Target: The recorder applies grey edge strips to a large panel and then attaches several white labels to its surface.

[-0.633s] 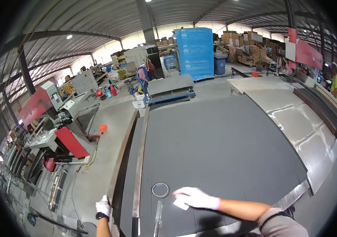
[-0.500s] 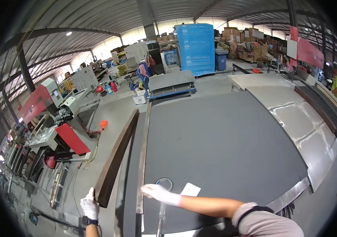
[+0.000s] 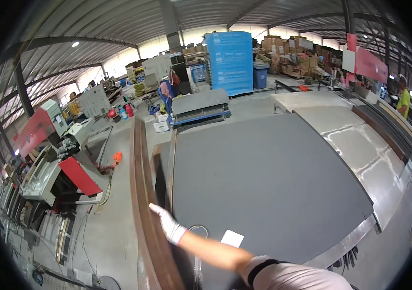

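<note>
A long brown bar with a lengthwise groove [image 3: 144, 193] stands raised and tilted left of the dark grey sheet-topped table, running from the lower edge toward the far end. My right hand [image 3: 170, 228], in a white glove, is at the bar's right edge with a finger or thumb laid on its face; the other fingers are partly hidden. My left hand is out of view. Beside the right wrist, a round tape roll or ring [image 3: 198, 231] and a white card [image 3: 232, 238] lie on the dark grey sheet [image 3: 264, 179].
A narrow strip [image 3: 172, 164] lines the sheet's left edge. To the left is a red and white machine [image 3: 80, 175]. Bare metal sheeting [image 3: 360, 145] adjoins at right. Beyond stand a low cart [image 3: 200, 104] and a blue wrapped stack [image 3: 229, 63]. A person in yellow [image 3: 403, 103] is far right.
The brown bar has been lifted and swung more upright, closer to me. My right hand has moved left from the strip to the bar. My left hand has left the view.
</note>
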`<state>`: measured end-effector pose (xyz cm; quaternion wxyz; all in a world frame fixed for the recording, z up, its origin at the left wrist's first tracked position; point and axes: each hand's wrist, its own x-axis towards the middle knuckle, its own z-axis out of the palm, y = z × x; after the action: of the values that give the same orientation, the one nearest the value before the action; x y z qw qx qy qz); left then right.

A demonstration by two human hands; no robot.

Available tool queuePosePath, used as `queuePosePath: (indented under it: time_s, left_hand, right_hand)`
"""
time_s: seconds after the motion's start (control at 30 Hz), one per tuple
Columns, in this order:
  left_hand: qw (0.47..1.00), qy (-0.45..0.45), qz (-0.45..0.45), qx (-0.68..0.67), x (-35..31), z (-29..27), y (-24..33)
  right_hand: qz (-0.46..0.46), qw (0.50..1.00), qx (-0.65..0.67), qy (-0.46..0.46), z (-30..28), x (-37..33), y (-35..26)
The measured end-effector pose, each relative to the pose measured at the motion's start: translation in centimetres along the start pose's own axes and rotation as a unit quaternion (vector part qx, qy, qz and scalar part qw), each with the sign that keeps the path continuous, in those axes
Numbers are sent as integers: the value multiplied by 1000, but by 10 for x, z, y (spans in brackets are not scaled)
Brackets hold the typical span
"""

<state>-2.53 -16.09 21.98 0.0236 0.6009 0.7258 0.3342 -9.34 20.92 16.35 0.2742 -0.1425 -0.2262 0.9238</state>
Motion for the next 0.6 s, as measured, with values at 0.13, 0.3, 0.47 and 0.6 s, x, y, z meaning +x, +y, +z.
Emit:
queuePosePath:
  time_s: [0.13,0.3,0.47,0.6]
  left_hand:
    - [978,-189,-7,-84,111,34,-14]
    - [963,25,-240,124,235,140,-205]
    - [936,-301,-176,-55,245,157,-441]
    - [923,-208,-322,-42,293,201,-263]
  right_hand:
    - [-141,949,-280,-32,-45,-51,-182]
    - [-229,810,-511,173,-87,-240,-338]
    - [-222,744,-509,372,-148,-407,-390]
    - [-139,414,-675,594,-211,-584,-423]
